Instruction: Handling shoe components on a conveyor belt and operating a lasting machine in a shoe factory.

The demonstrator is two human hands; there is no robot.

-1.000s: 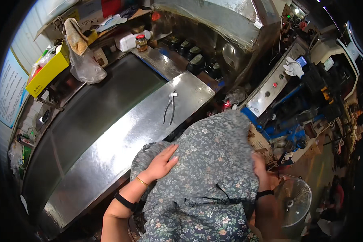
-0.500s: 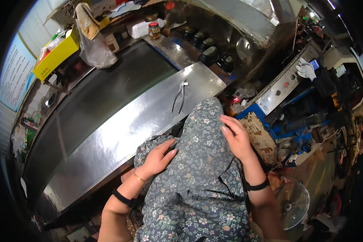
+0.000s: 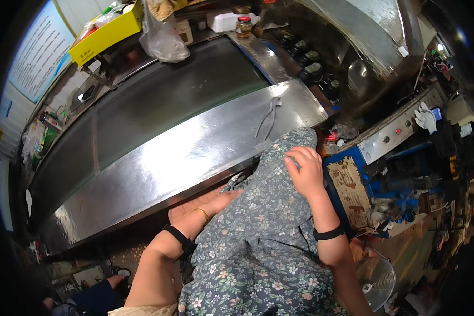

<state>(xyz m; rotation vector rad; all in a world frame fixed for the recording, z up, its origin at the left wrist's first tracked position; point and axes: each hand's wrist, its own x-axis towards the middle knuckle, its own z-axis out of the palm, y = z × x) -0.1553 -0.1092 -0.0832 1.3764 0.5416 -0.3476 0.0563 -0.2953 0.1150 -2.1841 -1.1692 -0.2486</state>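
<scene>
Right hand (image 3: 306, 174) unclenched on grey floral cloth (image 3: 268, 210), five o'clock; left hand (image 3: 221, 201), grip unclear.
Twelve o'clock: red-lidded glass jar (image 3: 244, 28); between ten and eleven: yellow box (image 3: 108, 39) holding crumpled plastic (image 3: 107, 19).

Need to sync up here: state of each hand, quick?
Left hand: against the floral fabric; fingers partly hidden, grip cannot be told.
Right hand: open over the floral fabric, nothing visibly held.

My flowered garment (image 3: 258, 224) is of matt cloth. The worktop (image 3: 137, 163) is smooth, glossy metal, the pliers (image 3: 274, 108) are duller metal, the bag (image 3: 163, 41) shiny plastic.
</scene>
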